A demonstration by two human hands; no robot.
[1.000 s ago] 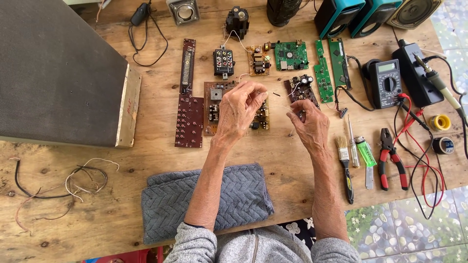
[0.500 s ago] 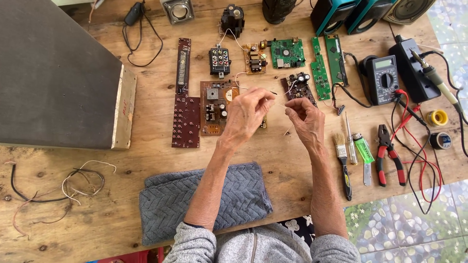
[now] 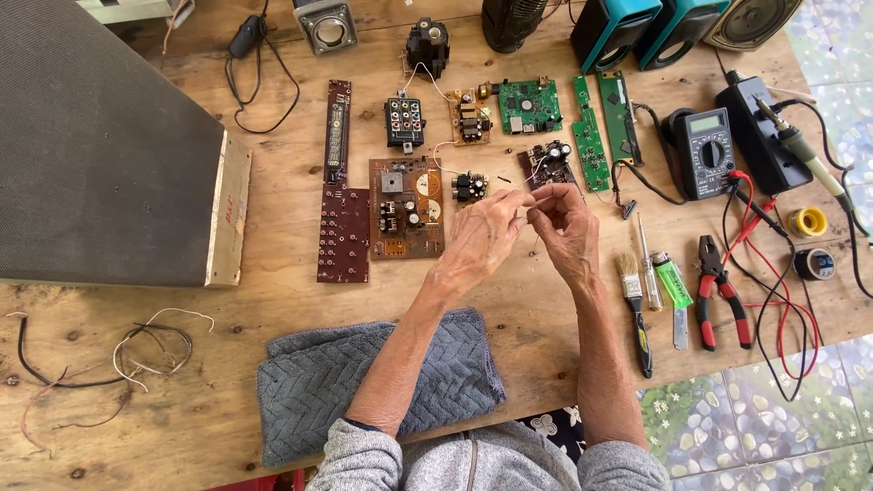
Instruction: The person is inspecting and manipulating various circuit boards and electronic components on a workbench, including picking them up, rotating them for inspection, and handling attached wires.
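Both hands have closed in since the earlier frame: a second ago they were apart, now their fingertips meet above the worktop [image 3: 273, 300].

Nearest, grey sleeves, partly cut off by the lower edge. Grey towel [image 3: 309, 382] lies under the left forearm. Loose wires [image 3: 118, 355] lie at the near left.

Left hand [image 3: 477, 241]: thumb and forefinger pinched together at the meeting point. Right hand [image 3: 568, 227]: fingertips likewise pinched. A thin wire or lead seems held between the two grips; too small to make out, and I cannot tell which hand bears it.

Just beyond the left hand, brown circuit board [image 3: 406, 207]. A small jack board [image 3: 469, 187] sits just past the fingertips. Dark red boards [image 3: 343, 232] lie left of it.

Right of the right hand: brush [image 3: 634, 300], screwdriver [image 3: 647, 268], green lighter [image 3: 674, 282], red pliers [image 3: 718, 291].

Farther off: green boards [image 3: 530, 106], multimeter [image 3: 705, 150], soldering iron [image 3: 800, 150]. Large dark speaker cabinet [image 3: 100, 155] is cut off at left; teal speakers [image 3: 627, 32] cut off at the top.
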